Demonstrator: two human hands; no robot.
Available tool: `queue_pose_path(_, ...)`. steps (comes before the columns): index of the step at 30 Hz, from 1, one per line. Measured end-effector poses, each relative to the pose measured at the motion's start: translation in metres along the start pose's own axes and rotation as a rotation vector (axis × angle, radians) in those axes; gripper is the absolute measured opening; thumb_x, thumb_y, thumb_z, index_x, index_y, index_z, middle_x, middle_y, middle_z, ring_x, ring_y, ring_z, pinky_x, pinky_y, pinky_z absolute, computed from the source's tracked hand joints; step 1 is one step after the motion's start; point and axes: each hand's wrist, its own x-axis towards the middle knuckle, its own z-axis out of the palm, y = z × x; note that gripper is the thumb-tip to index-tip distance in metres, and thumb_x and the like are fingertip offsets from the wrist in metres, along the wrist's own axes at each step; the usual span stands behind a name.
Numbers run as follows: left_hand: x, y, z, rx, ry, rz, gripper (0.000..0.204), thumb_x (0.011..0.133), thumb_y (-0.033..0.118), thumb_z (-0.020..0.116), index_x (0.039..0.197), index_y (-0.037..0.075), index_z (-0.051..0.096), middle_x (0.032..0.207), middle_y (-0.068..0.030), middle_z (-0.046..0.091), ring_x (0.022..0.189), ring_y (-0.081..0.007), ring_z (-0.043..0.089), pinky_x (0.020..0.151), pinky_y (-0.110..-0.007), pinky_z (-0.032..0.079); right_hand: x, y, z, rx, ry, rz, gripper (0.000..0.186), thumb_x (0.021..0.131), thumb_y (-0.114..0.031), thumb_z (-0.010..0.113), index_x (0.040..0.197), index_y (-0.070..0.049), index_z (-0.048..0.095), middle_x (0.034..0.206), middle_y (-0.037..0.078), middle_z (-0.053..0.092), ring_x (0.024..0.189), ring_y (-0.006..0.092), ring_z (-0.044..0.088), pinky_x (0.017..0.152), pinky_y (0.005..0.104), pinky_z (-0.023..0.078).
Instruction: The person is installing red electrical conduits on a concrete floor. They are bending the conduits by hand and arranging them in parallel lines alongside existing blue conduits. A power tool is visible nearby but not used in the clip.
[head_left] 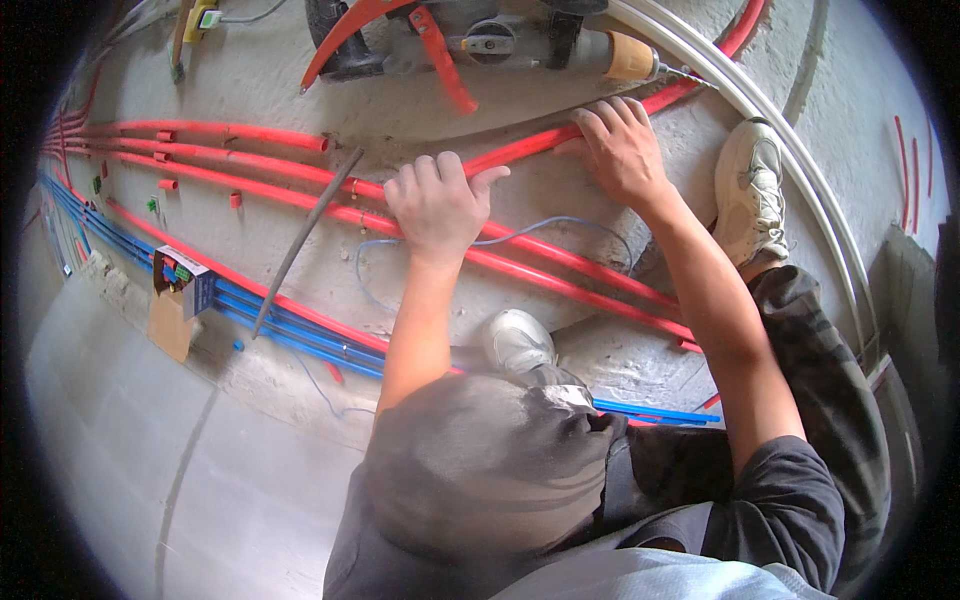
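Your left hand [438, 208] and right hand [622, 148] curl over the red pipe [528, 148], likely light and stiff; hold it wide apart.

Rough, dusty grey concrete floor [250, 85] spreads across the far side, a straight dark groove [806, 60] scoring it at far right, while a smoother pale grey surface [110, 390], wall or floor unclear, lies near left, split by a dark seam [184, 475] and brightly lit at its near edge.
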Motion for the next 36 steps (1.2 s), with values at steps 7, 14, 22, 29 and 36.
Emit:
queue_pose_path(7,0.002,-0.009,0.001,-0.057,-0.01,0.052,0.065,0.093,0.076,0.061,0.08,0.012,0.052,0.075,-0.0069,0.054,0.072,-0.03,0.057,0.066,-0.046,0.038,0.001,-0.011,0.004,-0.027,0.006,0.005,0.042,0.088,-0.041,0.08,0.112,-0.008,0.071,0.104,0.009,0.069,0.104,0.0302,0.065,0.096,0.0445,0.047)
queue_pose_path(14,0.003,-0.011,0.004,-0.106,0.011,0.019,0.062,0.092,0.072,0.064,0.08,0.013,0.052,0.075,-0.0067,0.054,0.072,-0.0299,0.057,0.067,-0.046,0.037,0.018,-0.056,0.016,0.037,0.007,0.071,0.043,0.088,-0.047,0.078,0.107,-0.009,0.07,0.099,0.007,0.067,0.1,0.0295,0.065,0.093,0.0441,0.045)
queue_pose_path(22,0.022,-0.019,0.001,-0.34,0.002,0.062,0.048,0.089,0.052,0.078,0.089,0.007,0.061,0.082,-0.0095,0.061,0.083,-0.0334,0.062,0.076,-0.05,0.046,0.019,-0.051,0.013,0.065,-0.005,0.122,0.039,0.09,-0.044,0.077,0.107,-0.009,0.073,0.103,0.008,0.069,0.101,0.0301,0.065,0.093,0.0438,0.045)
queue_pose_path(29,0.003,-0.018,0.002,-0.441,0.069,0.015,0.041,0.084,0.021,0.084,0.115,-0.002,0.07,0.105,-0.0167,0.065,0.106,-0.0388,0.063,0.105,-0.056,0.049,0.005,-0.034,0.019,0.282,0.123,0.02,0.03,0.09,-0.02,0.077,0.117,-0.006,0.077,0.111,0.011,0.068,0.105,0.0337,0.064,0.095,0.0463,0.05)
queue_pose_path(36,-0.001,0.007,-0.007,-0.16,-0.071,0.003,0.04,0.089,0.019,0.07,0.12,-0.004,0.07,0.111,-0.0172,0.065,0.114,-0.0371,0.06,0.098,-0.052,0.049,0.006,-0.039,0.018,0.265,0.113,-0.004,0.031,0.084,0.0,0.076,0.114,-0.002,0.077,0.11,0.012,0.068,0.104,0.036,0.063,0.091,0.0435,0.053)
